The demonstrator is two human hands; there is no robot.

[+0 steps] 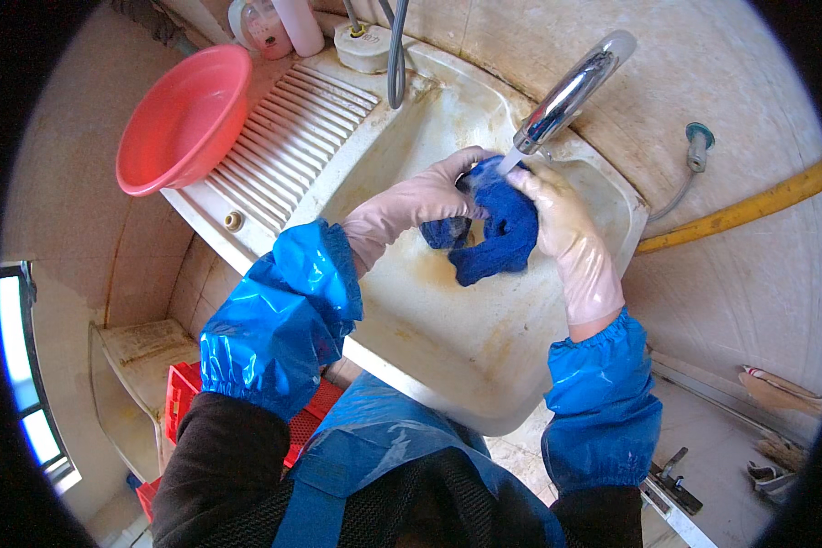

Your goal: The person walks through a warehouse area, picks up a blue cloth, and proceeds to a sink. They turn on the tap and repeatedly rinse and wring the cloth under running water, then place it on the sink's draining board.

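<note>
A wet dark-blue cloth is bunched between my two gloved hands over the basin of a stained white laundry sink. Water runs from the chrome faucet onto the top of the cloth. My left hand, in a pale pink glove, grips its left side with the thumb below and the fingers at the top. On the right side, my right hand, in a wet glove of the same kind, clasps the cloth, thumb near the stream. Lower folds of the cloth hang down between the hands.
A red plastic basin leans on the sink's ribbed washboard. Pink bottles stand behind it. A grey hose hangs over the sink's back edge. A yellow pipe runs along the right wall. Red crates sit below, left.
</note>
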